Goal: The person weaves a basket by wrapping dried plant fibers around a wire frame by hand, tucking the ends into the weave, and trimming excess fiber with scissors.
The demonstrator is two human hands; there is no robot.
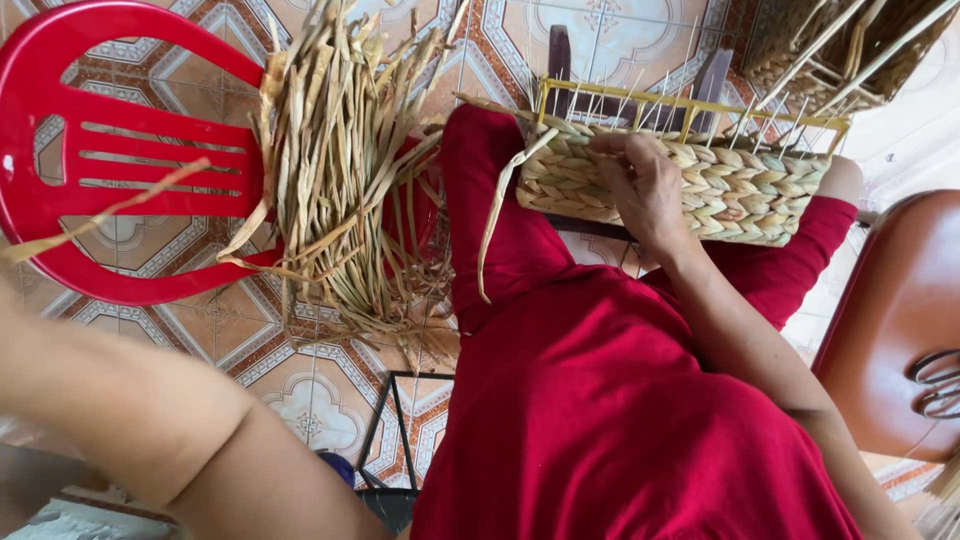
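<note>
Basket (740, 190) lay crosswise on my lap; my right hand (645, 185) pinched its woven wall; straw strand (497, 215) trailed toward eight o'clock; left hand unseen.

- Head camera is looking steeply down from the wearer's head, close over the red-clad lap (600, 400).
- It is facing forward toward the tiled floor (300, 390).
- Single view; nothing shared.

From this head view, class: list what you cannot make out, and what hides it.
- Left hand: cut off by the frame's left edge; only a blurred forearm shows.
- Right hand fingertips: tucked into the woven basket.
- Basket's inside: hidden by its wall.
- Red plastic chair seat: covered by dried straw strands.
</note>
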